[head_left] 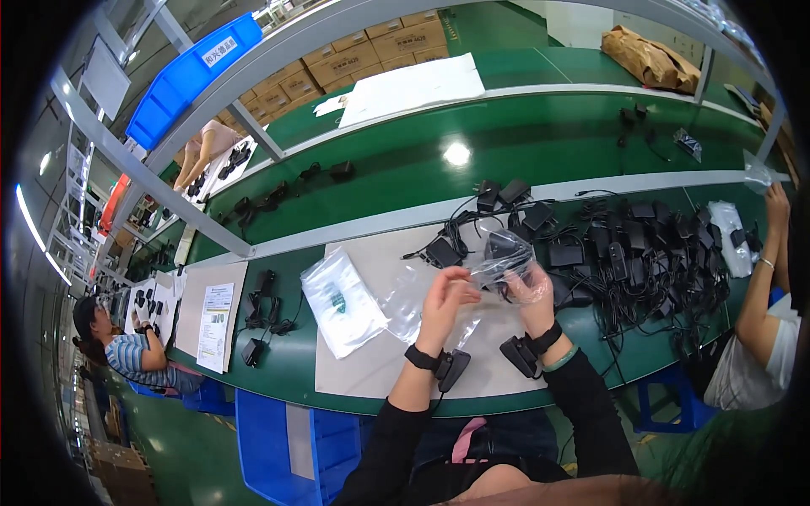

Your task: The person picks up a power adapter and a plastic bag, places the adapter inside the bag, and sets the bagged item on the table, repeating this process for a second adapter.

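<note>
A clear plastic bag with a black power adapter inside is up over the grey-beige mat. My right hand is closed on the bag's near right side. At the bag's left edge is my left hand, its fingers stretched out and apart; any touch on the film is hard to make out. Below the left hand, a loose clear bag lies on the mat. Further left rests a stack of flat clear bags. Several black adapters with cables lie just beyond the hands.
A large heap of black adapters and cables covers the bench on the right. Beside it, a co-worker's hand holds a clear bag. Another person sits far left near a printed sheet. Blue bins stand below the bench edge.
</note>
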Motion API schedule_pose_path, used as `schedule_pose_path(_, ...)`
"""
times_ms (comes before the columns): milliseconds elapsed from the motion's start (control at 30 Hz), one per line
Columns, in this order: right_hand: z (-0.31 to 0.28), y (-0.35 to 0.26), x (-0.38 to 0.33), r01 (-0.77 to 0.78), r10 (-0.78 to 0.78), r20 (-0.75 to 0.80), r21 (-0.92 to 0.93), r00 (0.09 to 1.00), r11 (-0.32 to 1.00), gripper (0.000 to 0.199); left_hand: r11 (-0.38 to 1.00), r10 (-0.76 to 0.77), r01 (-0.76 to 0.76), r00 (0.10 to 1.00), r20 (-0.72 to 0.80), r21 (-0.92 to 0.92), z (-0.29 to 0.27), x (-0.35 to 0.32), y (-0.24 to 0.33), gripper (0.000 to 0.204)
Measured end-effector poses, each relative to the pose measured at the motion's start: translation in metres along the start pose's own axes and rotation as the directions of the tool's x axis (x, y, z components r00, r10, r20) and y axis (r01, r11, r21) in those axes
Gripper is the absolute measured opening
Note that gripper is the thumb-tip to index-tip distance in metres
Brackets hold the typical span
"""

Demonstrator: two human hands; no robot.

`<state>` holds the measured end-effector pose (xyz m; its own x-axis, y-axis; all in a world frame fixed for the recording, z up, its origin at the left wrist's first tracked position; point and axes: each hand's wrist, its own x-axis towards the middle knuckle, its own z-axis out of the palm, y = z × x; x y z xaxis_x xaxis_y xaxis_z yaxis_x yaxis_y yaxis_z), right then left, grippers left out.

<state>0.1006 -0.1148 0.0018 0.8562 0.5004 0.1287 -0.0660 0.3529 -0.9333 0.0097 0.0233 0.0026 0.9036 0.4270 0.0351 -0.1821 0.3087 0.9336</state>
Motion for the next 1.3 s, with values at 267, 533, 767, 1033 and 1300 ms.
schedule_pose_path(267,-0.001,0.004,-0.004,-0.114,0.111,0.087,0.034,0.99,0.993,0.025,0.644,0.401,-0.302,0.916,0.026,0.703,0.001,-0.003,0.002,0.012)
schedule_pose_path(533,-0.001,0.002,-0.001,-0.254,0.24,0.085,0.328,0.967,0.91,0.026,0.327,0.543,-0.392,0.823,0.168,0.86,0.0,-0.002,-0.001,0.014)
schedule_pose_path(767,0.002,-0.004,0.003,-0.159,0.186,-0.056,0.314,0.981,0.936,0.03,0.935,0.159,-0.13,0.985,-0.06,0.331,0.003,-0.002,0.001,0.016)
schedule_pose_path(1033,-0.002,0.004,-0.002,-0.012,0.029,0.1,-0.167,0.995,0.986,0.03,0.954,0.116,-0.08,0.987,-0.11,0.29,-0.008,0.003,0.013,0.019)
schedule_pose_path(1300,-0.003,0.003,-0.001,0.046,-0.004,0.141,-0.3,0.99,0.953,0.038,0.979,0.093,-0.076,0.992,-0.083,0.19,-0.013,0.005,0.01,0.01)
